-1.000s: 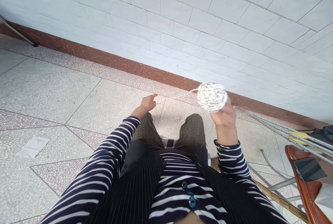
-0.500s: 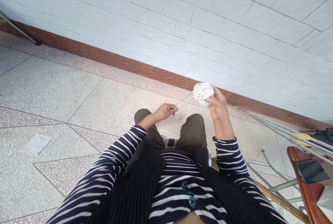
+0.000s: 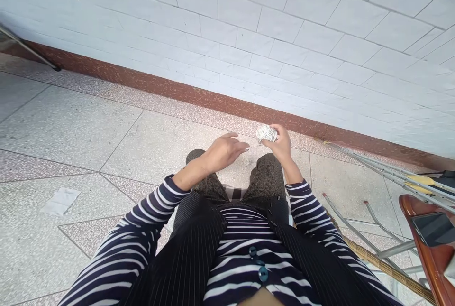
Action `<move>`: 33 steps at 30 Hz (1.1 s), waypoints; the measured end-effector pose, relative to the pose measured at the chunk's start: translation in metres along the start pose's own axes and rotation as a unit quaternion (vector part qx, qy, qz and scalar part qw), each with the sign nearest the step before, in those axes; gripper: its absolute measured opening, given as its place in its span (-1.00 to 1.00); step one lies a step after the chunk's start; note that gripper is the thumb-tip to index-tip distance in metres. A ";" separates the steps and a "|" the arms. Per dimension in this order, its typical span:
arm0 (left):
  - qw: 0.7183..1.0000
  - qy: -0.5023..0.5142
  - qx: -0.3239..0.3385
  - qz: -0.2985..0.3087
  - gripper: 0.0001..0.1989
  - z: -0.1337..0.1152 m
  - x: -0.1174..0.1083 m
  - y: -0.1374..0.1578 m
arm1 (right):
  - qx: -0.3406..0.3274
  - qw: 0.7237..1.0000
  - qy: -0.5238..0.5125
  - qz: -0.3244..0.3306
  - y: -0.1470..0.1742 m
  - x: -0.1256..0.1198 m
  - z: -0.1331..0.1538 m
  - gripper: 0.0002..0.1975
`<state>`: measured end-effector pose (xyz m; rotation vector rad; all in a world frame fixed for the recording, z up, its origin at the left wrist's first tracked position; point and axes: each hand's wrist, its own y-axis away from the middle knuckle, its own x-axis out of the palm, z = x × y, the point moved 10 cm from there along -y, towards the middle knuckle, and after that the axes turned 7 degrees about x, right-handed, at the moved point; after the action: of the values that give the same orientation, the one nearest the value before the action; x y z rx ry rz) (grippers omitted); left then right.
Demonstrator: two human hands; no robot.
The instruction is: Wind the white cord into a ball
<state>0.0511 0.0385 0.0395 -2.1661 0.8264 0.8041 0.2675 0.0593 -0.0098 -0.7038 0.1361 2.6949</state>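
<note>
A ball of white cord with dark flecks is gripped by my right hand, in front of my right knee. To its left is my left hand, apart from the ball, with fingers spread and the thumb side toward it. I make out no cord between its fingers. On the floor between my knees lies a small, pale tangle of cord, low in contrast against the tiles.
A white paper lies on the floor at left. Metal crutches lean at right, near a brown wooden seat holding a dark phone. The tiled wall rises ahead.
My right hand has lowered and moved left with the ball, which has turned. My left hand has opened, and the taut strand between the hands no longer shows.
</note>
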 end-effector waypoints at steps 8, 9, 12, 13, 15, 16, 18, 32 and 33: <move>0.999 -0.032 -0.011 -0.015 -0.66 0.030 -0.017 -0.026 | 0.062 0.932 -0.114 0.339 0.052 0.074 -0.006 -0.46; 0.999 -0.021 -0.032 -0.012 -0.65 0.041 -0.013 -0.025 | 0.074 0.915 -0.151 0.367 0.058 0.073 -0.003 -0.46; 0.997 0.007 -0.082 -0.004 -0.66 0.068 0.003 -0.017 | 0.074 0.883 -0.242 0.395 0.066 0.064 0.013 -0.44; 0.996 0.019 -0.092 -0.003 -0.68 0.074 0.011 -0.013 | 0.068 0.876 -0.268 0.396 0.068 0.061 0.020 -0.42; 0.993 0.066 -0.101 0.002 -0.70 0.081 0.029 -0.007 | 0.061 0.861 -0.313 0.396 0.070 0.058 0.031 -0.33; 0.990 0.096 -0.103 0.004 -0.70 0.082 0.039 -0.004 | 0.061 0.855 -0.333 0.393 0.069 0.057 0.035 -0.25; 0.983 0.143 -0.112 0.005 -0.69 0.085 0.055 -0.002 | 0.068 0.850 -0.364 0.374 0.066 0.058 0.039 -0.14; 0.972 0.193 -0.133 0.021 -0.68 0.094 0.066 -0.001 | 0.046 0.896 -0.413 0.159 0.023 0.015 0.038 -0.47; 0.974 0.177 -0.139 0.029 -0.66 0.096 0.067 0.001 | 0.032 0.900 -0.410 0.145 0.021 0.008 0.042 -0.47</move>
<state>0.0620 0.0890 -0.0651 -2.5945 1.0056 0.5954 0.2344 0.0502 0.0227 0.5474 0.1149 2.9953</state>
